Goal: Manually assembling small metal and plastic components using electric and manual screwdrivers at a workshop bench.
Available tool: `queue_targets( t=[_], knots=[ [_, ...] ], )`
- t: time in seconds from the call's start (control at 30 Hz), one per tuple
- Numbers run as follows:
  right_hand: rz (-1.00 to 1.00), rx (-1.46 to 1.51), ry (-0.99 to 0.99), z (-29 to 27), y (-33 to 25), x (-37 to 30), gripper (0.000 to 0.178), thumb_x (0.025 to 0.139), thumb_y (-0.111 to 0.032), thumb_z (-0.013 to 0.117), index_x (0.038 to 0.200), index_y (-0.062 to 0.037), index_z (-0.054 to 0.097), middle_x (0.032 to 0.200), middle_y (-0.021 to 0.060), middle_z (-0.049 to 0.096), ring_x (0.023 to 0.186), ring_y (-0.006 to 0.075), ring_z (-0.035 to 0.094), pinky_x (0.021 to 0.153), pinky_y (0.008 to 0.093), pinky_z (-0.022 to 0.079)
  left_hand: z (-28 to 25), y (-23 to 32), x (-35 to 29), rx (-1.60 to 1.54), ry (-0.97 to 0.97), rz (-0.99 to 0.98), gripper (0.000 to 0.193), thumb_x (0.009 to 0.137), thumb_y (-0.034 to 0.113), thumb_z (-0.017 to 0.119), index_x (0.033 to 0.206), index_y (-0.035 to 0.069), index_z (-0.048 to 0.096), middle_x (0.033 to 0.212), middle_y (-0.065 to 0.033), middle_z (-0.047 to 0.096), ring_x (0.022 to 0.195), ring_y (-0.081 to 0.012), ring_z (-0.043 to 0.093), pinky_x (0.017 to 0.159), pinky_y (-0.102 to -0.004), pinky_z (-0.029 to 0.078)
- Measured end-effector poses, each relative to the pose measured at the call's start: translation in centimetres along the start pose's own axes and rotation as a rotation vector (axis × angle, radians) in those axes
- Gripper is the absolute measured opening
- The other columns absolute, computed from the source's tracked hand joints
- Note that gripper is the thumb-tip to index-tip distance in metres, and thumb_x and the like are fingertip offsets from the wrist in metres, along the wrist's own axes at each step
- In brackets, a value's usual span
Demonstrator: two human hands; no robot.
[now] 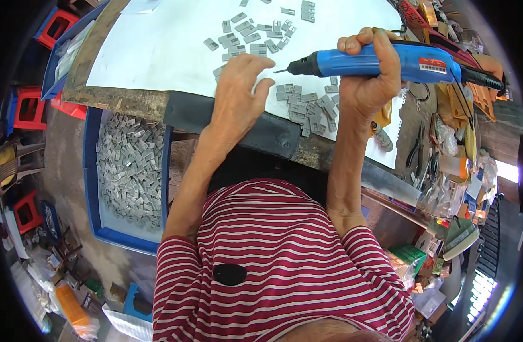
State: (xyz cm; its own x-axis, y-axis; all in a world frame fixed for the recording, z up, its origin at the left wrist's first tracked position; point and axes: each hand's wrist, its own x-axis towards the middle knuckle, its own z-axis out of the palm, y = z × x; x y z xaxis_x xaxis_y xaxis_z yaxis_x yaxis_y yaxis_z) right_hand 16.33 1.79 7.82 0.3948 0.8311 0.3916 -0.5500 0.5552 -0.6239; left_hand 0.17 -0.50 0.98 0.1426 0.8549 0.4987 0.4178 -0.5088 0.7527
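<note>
My right hand (371,71) is wrapped round a blue electric screwdriver (409,61), held level above the table with its thin bit pointing left. Just left of the bit is my left hand (241,88), its thumb and forefinger curved with a gap between them. No piece shows in that gap; the other fingertips are partly hidden. Small grey metal pieces, like pencil sharpeners (252,38), lie scattered on white paper (153,51) beyond my left hand. A denser group of the same sharpeners (314,111) lies between my forearms, below the bit.
Left of my left arm, a blue bin (92,188) holds a heap of the same grey pieces. A dark strip (233,125) runs along the table's near edge. Pliers (415,148) and plastic bags lie at the right. Red stools (31,108) stand on the floor at far left.
</note>
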Motion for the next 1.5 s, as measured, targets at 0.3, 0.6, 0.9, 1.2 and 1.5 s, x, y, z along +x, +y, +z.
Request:
queue_targets(
  t=[0.3, 0.6, 0.9, 1.2, 1.5],
  knots=[
    [0.062, -0.060, -0.093, -0.8, -1.0, -0.4, 0.013, 0.082, -0.010, 0.054, 0.089, -0.0001, 0.051, 0.078, 0.0096, 0.055, 0.064, 0.0181, 0.052, 0.067, 0.0360, 0.041, 1.6, -0.4, -0.2, -0.027, 0.000, 0.042, 0.013, 0.070, 0.002, 0.064, 0.082, 0.001, 0.060, 0.080, -0.0133, 0.058, 0.078, -0.0309, 0.055, 0.071, -0.0386, 0.042],
    [0.081, -0.029, -0.075, -1.2, -0.9, -0.5, 0.017, 0.081, -0.012, 0.055, 0.091, 0.0018, 0.052, 0.079, 0.0095, 0.055, 0.065, 0.0177, 0.052, 0.068, 0.0358, 0.041, 1.4, -0.2, -0.4, -0.125, 0.021, -0.059, 0.007, 0.072, 0.002, 0.063, 0.078, 0.000, 0.060, 0.077, -0.0119, 0.059, 0.072, -0.0267, 0.056, 0.065, -0.0355, 0.044],
    [0.074, 0.024, -0.092, -0.8, -1.3, -0.6, 0.018, 0.082, -0.013, 0.054, 0.093, 0.0024, 0.052, 0.080, 0.0098, 0.055, 0.066, 0.0181, 0.051, 0.068, 0.0358, 0.041, 0.5, 0.0, -0.4, -0.304, -0.068, -0.309, 0.010, 0.076, 0.008, 0.065, 0.083, 0.001, 0.066, 0.072, -0.0034, 0.060, 0.061, -0.0096, 0.049, 0.057, -0.0237, 0.041],
    [0.092, 0.096, -0.069, -0.6, -1.9, -0.9, 0.018, 0.083, -0.014, 0.054, 0.091, 0.0024, 0.054, 0.080, 0.0102, 0.052, 0.066, 0.0178, 0.048, 0.066, 0.0355, 0.040, 0.1, -0.2, -0.5, -0.544, -0.134, -0.399, 0.013, 0.079, 0.014, 0.066, 0.088, 0.004, 0.068, 0.074, 0.0006, 0.062, 0.063, -0.0053, 0.048, 0.058, -0.0201, 0.041],
    [0.130, 0.136, -0.074, -1.0, -2.1, -0.9, 0.019, 0.078, -0.009, 0.059, 0.095, -0.0047, 0.050, 0.078, 0.0098, 0.059, 0.061, 0.0191, 0.056, 0.064, 0.0383, 0.043, 0.2, -0.6, -0.7, -0.577, -0.161, -0.380, 0.016, 0.080, 0.016, 0.066, 0.091, 0.003, 0.068, 0.074, -0.0007, 0.063, 0.065, -0.0063, 0.051, 0.060, -0.0204, 0.043]
  ],
)
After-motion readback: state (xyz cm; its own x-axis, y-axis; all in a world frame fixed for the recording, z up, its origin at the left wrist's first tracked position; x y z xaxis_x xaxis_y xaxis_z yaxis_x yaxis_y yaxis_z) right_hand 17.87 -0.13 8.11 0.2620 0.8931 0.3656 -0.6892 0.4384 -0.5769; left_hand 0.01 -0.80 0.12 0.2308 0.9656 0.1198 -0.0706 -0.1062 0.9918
